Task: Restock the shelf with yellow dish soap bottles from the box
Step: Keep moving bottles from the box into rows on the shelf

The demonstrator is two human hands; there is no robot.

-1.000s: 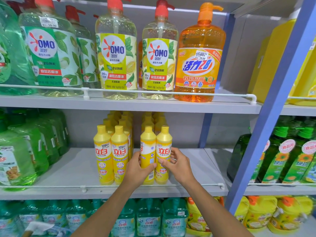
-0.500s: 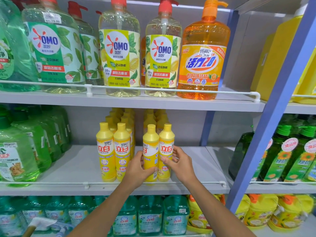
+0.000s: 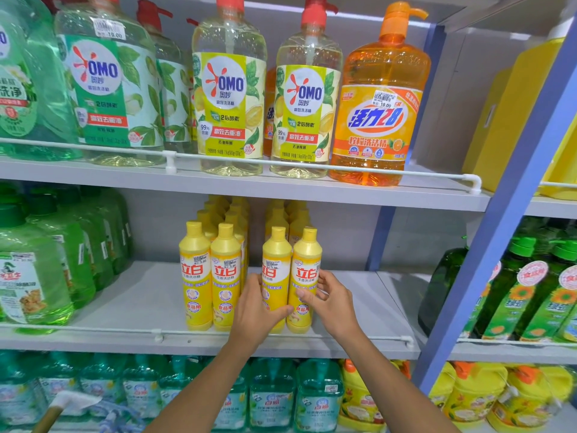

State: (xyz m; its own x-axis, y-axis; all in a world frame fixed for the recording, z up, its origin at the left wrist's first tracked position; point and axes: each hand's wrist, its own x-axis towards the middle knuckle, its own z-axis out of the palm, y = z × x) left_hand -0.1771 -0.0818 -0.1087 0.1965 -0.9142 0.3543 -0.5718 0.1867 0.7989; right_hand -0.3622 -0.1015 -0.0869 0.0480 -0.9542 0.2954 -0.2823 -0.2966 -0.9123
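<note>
On the middle shelf stand rows of yellow dish soap bottles. My left hand grips the front bottle of the third row low on its left side. My right hand grips the front bottle of the fourth row from its right side, thumb across the label. Both bottles stand upright, touching each other, just behind the white front rail. Two more front bottles stand to their left with a small gap between. The box is out of view.
Large green jugs fill the shelf's left end. Tall pump bottles stand on the shelf above. A blue upright post bounds the bay on the right, with green bottles beyond. Teal bottles sit below.
Both hands have stayed on the two front bottles and the bottles have stayed in place. The view has tilted slightly upward and closer.
</note>
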